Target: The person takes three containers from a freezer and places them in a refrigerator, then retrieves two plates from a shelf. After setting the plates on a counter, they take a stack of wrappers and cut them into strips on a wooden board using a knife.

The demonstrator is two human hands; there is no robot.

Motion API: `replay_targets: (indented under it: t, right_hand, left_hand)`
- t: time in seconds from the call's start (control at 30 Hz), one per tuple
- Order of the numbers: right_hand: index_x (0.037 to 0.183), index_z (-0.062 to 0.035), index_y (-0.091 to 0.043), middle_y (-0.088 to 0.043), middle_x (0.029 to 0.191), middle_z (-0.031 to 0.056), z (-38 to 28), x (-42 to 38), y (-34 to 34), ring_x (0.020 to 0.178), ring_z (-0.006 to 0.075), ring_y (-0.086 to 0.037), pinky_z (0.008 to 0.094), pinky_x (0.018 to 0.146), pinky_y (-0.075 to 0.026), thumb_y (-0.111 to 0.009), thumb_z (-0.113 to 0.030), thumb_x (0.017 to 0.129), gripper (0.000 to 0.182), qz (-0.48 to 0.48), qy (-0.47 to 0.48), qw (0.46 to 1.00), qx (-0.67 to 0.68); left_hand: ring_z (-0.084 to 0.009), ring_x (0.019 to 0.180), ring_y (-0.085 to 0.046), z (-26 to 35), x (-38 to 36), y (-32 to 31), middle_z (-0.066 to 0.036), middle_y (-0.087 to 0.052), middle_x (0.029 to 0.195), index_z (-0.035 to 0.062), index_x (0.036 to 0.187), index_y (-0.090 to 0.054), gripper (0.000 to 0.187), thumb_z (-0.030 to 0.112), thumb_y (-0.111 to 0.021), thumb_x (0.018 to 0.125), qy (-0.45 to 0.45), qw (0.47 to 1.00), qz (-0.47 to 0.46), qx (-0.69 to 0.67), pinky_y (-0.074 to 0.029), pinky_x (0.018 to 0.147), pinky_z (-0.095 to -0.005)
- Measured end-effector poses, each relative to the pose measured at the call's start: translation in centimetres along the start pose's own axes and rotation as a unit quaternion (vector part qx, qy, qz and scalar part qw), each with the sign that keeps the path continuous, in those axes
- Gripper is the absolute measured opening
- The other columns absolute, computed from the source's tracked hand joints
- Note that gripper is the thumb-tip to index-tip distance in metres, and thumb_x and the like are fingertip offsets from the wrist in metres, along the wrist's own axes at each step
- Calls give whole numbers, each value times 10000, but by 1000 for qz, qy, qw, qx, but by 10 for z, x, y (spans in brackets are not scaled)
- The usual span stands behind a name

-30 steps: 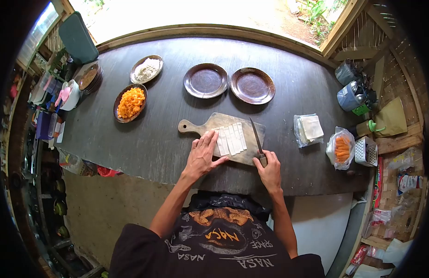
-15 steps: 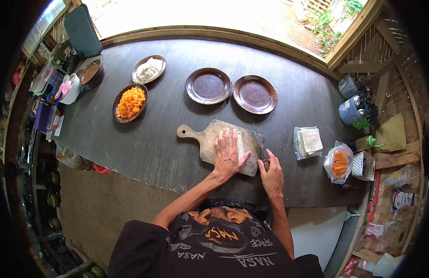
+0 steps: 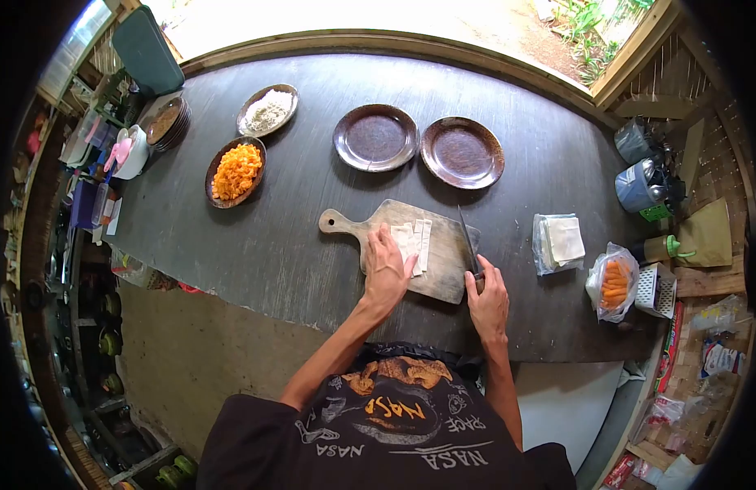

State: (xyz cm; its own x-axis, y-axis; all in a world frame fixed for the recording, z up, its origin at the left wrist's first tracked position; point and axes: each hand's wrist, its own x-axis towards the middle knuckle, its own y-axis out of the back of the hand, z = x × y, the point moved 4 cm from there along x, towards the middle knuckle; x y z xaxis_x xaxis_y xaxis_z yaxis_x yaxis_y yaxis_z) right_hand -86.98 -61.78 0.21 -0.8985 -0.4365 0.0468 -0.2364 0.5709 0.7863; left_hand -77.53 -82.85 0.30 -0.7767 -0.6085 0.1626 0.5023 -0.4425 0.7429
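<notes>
A: Pale strips [image 3: 419, 238] about mid-board, a few overlapping, and the left hand [image 3: 384, 273] is on them! Fingers nearly together over their left side, thumb out wide.

B: They look thin, light and soft, likely to bend or tear if pinched hard. Best hold? Flat fingertips from above, or a gentle lift with support underneath.

A: Over at the right edge of the cutting board [image 3: 444, 245], the right hand [image 3: 488, 302] has the knife [image 3: 468, 233] by its handle, fingers curled; their exact grip is partly hidden.

B: And that blade blocks a clean reach from the right, while the left hand covers the other side!

A: Beyond the board's far edge, two brown plates [image 3: 376, 140], side by side. Towards the table's [image 3: 288, 253] left edge, a bowl of orange pieces [image 3: 236, 171] and a dish of white powder [image 3: 268, 112].

B: Off the board's right edge, stacked pale sheets [image 3: 565, 238], then bagged carrots [image 3: 615, 284] near the table's right edge, beside a white basket [image 3: 655, 291].
</notes>
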Motion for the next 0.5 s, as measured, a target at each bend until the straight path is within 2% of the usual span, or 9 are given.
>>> replay_targets:
  t: [0.1,0.17,0.27,0.37,0.43,0.47,0.5]
  right_hand:
    - [1372,-41,-593,-661,1154,186,-4,3,3,1056,373,-669,473,900,-538,-665,-249,993,439,-9,-7,1000,-4]
    - [1372,-39,-593,-661,1157,187,-1,0,2,1057,371,-668,473,900,-538,-662,-248,994,437,-16,-9,1000,-4]
    - [1379,-36,-586,-652,1136,180,-1,1,0,1033,366,-667,473,905,-538,-665,-255,993,451,0,2,1000,0]
    - [1390,-27,-576,-637,1101,170,-6,3,2,999,355,-663,469,900,-539,-669,-260,990,472,-25,-18,1000,2]
    - [1378,-17,-572,-622,1085,161,-13,4,2,986,337,-658,456,889,-542,-691,-238,976,473,39,45,997,-52]
    - [1378,-17,-572,-622,1085,161,-14,5,1,986,337,-658,456,889,-542,-691,-238,976,473,38,47,997,-52]
    - [1332,-4,-597,-629,1059,163,-27,9,5,961,328,-666,446,867,-549,-705,-219,966,438,59,93,992,-56]
  left_hand:
    - [-457,1152,-540,-1,8,-12,-333,-489,1215,-165,1363,-368,708,137,-781,874,1,999,-22,-38,-456,1017,-490]
    - [-476,1156,-522,-2,13,-13,-329,-506,1201,-126,1267,-408,581,97,-768,870,44,992,-90,-81,-428,1035,-499]
    - [-477,1135,-528,2,15,-10,-331,-521,1175,-112,1199,-433,514,86,-767,861,54,989,-92,-98,-433,1016,-504]
    - [-489,1154,-543,4,15,-15,-370,-524,1171,-160,1242,-424,598,65,-795,831,29,996,-74,-34,-462,1016,-499]
    - [-491,1149,-544,8,14,-18,-374,-525,1170,-165,1251,-424,609,65,-796,827,24,997,-65,-32,-462,1018,-500]
    - [-494,1145,-545,9,13,-18,-377,-526,1170,-170,1261,-425,620,65,-797,824,20,998,-57,-29,-462,1020,-500]
    - [-494,1145,-545,4,15,-21,-377,-526,1170,-170,1261,-425,620,65,-797,824,21,998,-55,-29,-462,1020,-500]
